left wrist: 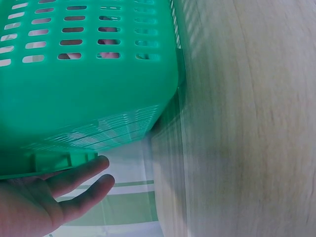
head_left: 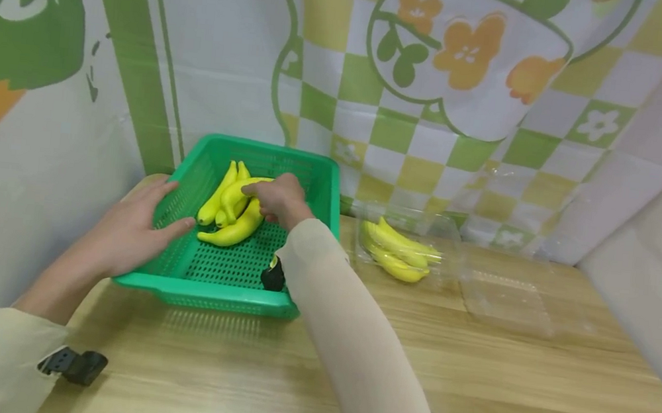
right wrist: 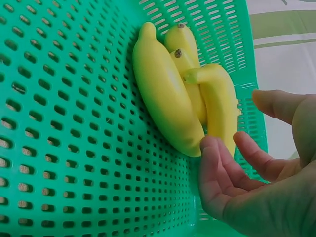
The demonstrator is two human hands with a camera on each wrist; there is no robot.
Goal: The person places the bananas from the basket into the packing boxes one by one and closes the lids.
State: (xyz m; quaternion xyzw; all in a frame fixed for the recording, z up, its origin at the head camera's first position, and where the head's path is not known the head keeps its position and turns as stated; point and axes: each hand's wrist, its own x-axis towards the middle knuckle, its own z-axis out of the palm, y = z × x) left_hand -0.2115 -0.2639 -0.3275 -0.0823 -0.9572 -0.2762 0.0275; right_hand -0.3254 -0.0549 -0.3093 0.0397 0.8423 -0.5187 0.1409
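Observation:
Several yellow bananas (head_left: 233, 229) lie bunched in a green perforated basket (head_left: 215, 294), towards its back left. My left hand (head_left: 138, 224) rests at the basket's left rim, its thumb over the inside and the other fingers outside. In the left wrist view, two straight fingers (left wrist: 81, 177) reach past the rim. Inside the basket, my right hand (head_left: 280, 198) is at the upper banana. The right wrist view has the fingertips (right wrist: 210, 148) against the bananas (right wrist: 168, 96), with the thumb apart from them; no firm hold shows.
Right of the basket stands a clear plastic box (head_left: 454, 235) with more bananas (head_left: 401, 250) in it; its transparent lid (head_left: 507, 303) lies folded out on the wooden table (head_left: 469, 386). Behind hangs a patterned curtain (head_left: 421, 135). A small black object (head_left: 273, 274) shows beside my right sleeve.

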